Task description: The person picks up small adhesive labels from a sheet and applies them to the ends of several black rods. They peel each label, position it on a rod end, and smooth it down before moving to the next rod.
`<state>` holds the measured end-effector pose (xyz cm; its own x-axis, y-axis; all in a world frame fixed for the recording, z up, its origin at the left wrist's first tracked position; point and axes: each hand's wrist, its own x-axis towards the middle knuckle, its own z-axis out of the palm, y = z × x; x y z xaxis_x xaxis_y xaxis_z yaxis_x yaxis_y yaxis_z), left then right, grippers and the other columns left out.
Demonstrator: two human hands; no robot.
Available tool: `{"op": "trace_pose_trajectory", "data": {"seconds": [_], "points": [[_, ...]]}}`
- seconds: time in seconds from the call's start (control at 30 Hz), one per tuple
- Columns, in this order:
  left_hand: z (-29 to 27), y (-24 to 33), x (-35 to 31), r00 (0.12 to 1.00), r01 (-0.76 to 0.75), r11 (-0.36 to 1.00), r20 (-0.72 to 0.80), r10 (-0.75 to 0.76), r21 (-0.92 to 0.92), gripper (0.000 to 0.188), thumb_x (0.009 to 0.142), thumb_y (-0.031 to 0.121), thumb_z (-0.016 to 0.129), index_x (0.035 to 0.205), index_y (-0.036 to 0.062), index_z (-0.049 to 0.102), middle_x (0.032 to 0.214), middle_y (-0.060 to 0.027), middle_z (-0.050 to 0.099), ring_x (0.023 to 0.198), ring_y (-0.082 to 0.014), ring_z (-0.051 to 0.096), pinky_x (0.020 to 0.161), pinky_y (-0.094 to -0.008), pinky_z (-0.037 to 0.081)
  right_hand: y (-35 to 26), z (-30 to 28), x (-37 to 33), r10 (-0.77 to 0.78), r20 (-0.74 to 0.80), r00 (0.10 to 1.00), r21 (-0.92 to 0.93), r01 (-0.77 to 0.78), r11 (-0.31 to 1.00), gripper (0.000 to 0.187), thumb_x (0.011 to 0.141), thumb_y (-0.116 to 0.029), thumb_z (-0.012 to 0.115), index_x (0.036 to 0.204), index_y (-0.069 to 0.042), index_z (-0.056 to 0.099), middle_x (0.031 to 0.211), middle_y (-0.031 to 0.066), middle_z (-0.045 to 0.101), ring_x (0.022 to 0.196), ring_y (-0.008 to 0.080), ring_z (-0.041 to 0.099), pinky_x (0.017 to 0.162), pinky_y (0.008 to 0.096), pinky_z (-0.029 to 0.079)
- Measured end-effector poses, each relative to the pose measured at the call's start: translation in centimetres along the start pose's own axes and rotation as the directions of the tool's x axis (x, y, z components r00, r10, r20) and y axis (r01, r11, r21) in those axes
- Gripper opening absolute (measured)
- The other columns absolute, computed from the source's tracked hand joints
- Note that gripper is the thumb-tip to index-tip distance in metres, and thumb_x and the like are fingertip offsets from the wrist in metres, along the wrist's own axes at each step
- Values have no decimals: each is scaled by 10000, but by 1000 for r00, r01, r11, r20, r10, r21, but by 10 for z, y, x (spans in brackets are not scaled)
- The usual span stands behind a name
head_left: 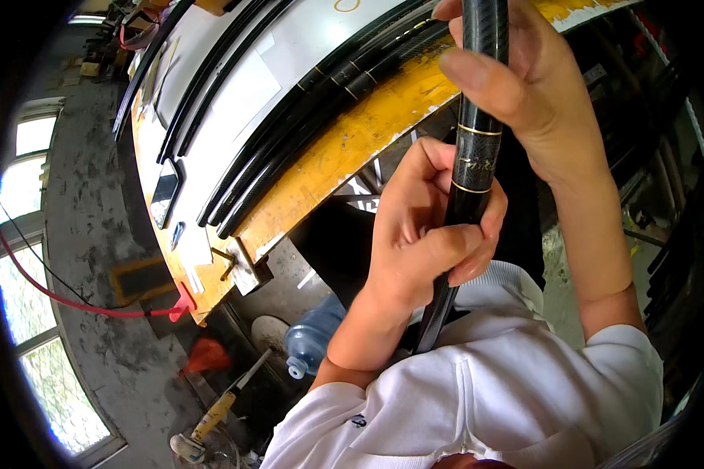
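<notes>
A glossy black carbon-fibre tube (485,102) with a woven pattern, thin gold rings and gold script stands nearly lengthwise before me. My left hand (434,227) is closed round it just below the lettered band, thumb across the front. Higher up, my right hand (528,86) grips the same tube, with its thumb at the left side and its palm behind. The upper end runs out of view at the top edge; the lower end reaches down against my white shirt. Several similar black tubes (289,148) with gold rings lie side by side on the table to the left.
The table (414,105) has a white top and a worn yellow edge. On it lie more dark tubes (211,70), a phone (165,191) and a metal clamp (238,266) at the near corner. Below are a blue water bottle (313,336) and a yellow-handled tool (211,418). A red hose (94,309) hangs left.
</notes>
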<state>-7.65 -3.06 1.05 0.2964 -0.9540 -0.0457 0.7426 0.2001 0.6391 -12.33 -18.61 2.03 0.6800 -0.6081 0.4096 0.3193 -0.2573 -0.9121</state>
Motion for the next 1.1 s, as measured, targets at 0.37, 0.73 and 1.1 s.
{"op": "trace_pose_trajectory", "data": {"seconds": [0.37, 0.73, 1.1], "points": [[-5, -4, 4, 982, 123, 920, 177, -60, -371, 478, 657, -14, 456, 1132, -36, 403, 747, -182, 518, 414, -218, 526, 353, -258, 391, -31, 6, -6, 308, 82, 948, 276, -319, 907, 342, 820, -224, 723, 1035, -30, 542, 790, -24, 514, 675, 39, 470, 602, 180, 378], [-16, -10, 1, 973, 121, 941, 227, -48, -317, 371, 784, 43, 490, 1121, 44, 332, 742, -178, 533, 410, -112, 413, 370, -221, 342, -29, 0, -7, 171, 66, 983, 68, -175, 982, 480, 752, -259, 731, 1108, -1, 538, 827, -5, 503, 696, 57, 449, 608, 184, 354], [7, -1, -5, 960, -181, 675, -22, 281, 715, 475, 888, 89, 668, 1274, -3, 408, 913, -132, 618, 617, -107, 543, 612, -209, 451, -22, -11, 4, 262, -140, 955, 335, -203, 920, 241, 860, -212, 599, 1005, -20, 610, 682, -33, 499, 518, 21, 413, 471, 145, 323]]}}
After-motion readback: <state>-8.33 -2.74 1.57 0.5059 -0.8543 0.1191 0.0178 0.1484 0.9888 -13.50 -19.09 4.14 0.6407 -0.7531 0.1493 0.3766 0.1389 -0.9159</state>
